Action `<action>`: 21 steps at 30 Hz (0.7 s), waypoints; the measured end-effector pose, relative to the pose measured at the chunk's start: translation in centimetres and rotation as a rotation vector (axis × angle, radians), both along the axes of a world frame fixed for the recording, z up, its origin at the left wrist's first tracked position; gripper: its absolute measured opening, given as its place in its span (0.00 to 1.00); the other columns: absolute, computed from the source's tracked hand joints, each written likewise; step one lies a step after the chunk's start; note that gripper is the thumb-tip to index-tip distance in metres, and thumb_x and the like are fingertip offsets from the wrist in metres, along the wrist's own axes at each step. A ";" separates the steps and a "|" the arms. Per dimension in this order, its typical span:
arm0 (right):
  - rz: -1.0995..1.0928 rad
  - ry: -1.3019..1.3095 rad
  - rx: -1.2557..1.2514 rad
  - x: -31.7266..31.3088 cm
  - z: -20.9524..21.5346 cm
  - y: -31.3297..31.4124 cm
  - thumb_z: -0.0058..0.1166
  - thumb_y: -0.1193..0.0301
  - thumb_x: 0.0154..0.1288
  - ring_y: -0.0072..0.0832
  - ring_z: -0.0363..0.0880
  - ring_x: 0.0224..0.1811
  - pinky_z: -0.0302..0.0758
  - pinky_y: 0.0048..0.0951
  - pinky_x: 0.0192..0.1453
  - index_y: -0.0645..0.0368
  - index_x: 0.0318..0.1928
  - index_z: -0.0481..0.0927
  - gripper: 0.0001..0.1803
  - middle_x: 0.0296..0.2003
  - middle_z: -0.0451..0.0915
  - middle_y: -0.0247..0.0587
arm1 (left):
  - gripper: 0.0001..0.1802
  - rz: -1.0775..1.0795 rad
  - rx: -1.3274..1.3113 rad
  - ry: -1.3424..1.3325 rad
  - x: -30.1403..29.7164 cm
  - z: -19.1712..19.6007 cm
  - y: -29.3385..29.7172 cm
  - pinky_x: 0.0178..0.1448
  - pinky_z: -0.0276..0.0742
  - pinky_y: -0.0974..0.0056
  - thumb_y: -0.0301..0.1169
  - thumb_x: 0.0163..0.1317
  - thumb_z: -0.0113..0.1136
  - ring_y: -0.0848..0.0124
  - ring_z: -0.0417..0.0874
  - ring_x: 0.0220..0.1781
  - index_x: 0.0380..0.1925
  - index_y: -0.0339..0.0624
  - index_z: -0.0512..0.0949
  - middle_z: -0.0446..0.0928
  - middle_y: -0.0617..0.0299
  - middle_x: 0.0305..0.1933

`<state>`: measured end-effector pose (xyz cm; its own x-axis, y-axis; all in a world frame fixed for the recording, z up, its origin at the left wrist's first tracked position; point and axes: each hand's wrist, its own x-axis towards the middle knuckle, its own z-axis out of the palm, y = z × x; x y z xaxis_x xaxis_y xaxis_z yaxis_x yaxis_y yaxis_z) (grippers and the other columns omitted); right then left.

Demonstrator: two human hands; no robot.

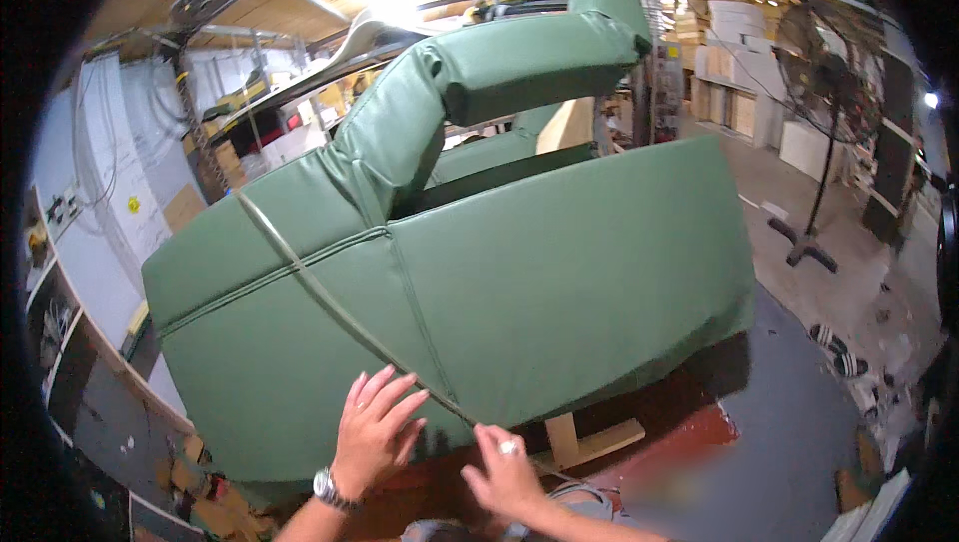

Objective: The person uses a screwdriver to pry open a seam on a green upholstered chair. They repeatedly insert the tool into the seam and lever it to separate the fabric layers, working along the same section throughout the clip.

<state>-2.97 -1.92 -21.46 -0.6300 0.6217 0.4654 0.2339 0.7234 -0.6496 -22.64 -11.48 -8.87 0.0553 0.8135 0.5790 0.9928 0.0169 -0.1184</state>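
So there's a big green armchair (pixel 519 272) tipped over on its side in the middle of the workshop, covered in smooth green vinyl, with a padded arm sticking up toward the ceiling. Its lower edge sits over a pale wooden frame piece (pixel 589 439) on the reddish floor (pixel 699 432). A thin green piping cord (pixel 330 297) runs diagonally down across the upholstery, right to where both hands are. The left hand (pixel 372 432), with a wristwatch on, is spread flat and open against the vinyl near the bottom edge, not gripping anything. The right hand (pixel 507 477) has a ring on and looks pinched around the low end of the cord. Off to the right, a black pedestal fan (pixel 824 72) stands well apart on the concrete
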 end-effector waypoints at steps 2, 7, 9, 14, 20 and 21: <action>0.131 -0.106 -0.073 -1.1 -2.2 -0.9 0.73 0.64 0.69 0.64 0.82 0.59 0.80 0.56 0.69 0.65 0.81 0.64 0.47 0.73 0.68 0.67 | 0.15 -0.057 -0.012 0.126 -0.4 1.2 3.0 0.79 0.74 0.43 0.36 0.68 0.74 0.52 0.89 0.56 0.52 0.46 0.88 0.89 0.57 0.47; -0.007 0.228 -0.020 -0.8 -2.9 2.2 0.73 0.69 0.66 0.55 0.82 0.60 0.81 0.50 0.66 0.64 0.61 0.85 0.24 0.57 0.84 0.53 | 0.12 0.147 -0.279 0.045 -2.7 -1.2 1.9 0.65 0.80 0.49 0.43 0.75 0.69 0.56 0.88 0.34 0.39 0.47 0.83 0.86 0.60 0.28; 0.013 0.276 -0.036 -1.4 -2.3 4.2 0.72 0.71 0.68 0.54 0.84 0.56 0.82 0.49 0.64 0.65 0.61 0.85 0.23 0.53 0.85 0.54 | 0.12 0.236 -0.317 -0.070 -2.9 -3.0 0.5 0.57 0.78 0.50 0.43 0.74 0.69 0.55 0.88 0.33 0.38 0.48 0.83 0.85 0.58 0.27; -0.068 0.228 -0.028 -5.2 -0.5 4.2 0.75 0.69 0.68 0.47 0.87 0.45 0.85 0.44 0.53 0.67 0.58 0.86 0.22 0.47 0.87 0.53 | 0.12 0.256 0.027 -0.262 -1.9 -6.7 -0.4 0.47 0.73 0.51 0.39 0.66 0.78 0.57 0.85 0.33 0.32 0.49 0.83 0.84 0.61 0.27; -0.213 0.203 -0.382 -7.4 1.1 4.3 0.78 0.68 0.67 0.30 0.87 0.33 0.86 0.34 0.43 0.68 0.49 0.89 0.18 0.36 0.89 0.45 | 0.12 0.276 0.177 -0.400 -1.5 -8.6 0.1 0.45 0.70 0.52 0.37 0.61 0.81 0.60 0.83 0.32 0.29 0.49 0.83 0.84 0.65 0.28; -0.235 0.151 -0.319 -7.3 1.3 4.8 0.77 0.66 0.68 0.25 0.86 0.30 0.86 0.33 0.42 0.65 0.47 0.90 0.15 0.31 0.89 0.41 | 0.12 0.252 0.185 -0.404 -1.6 -8.7 0.0 0.45 0.70 0.52 0.37 0.61 0.81 0.60 0.83 0.32 0.29 0.49 0.83 0.84 0.66 0.28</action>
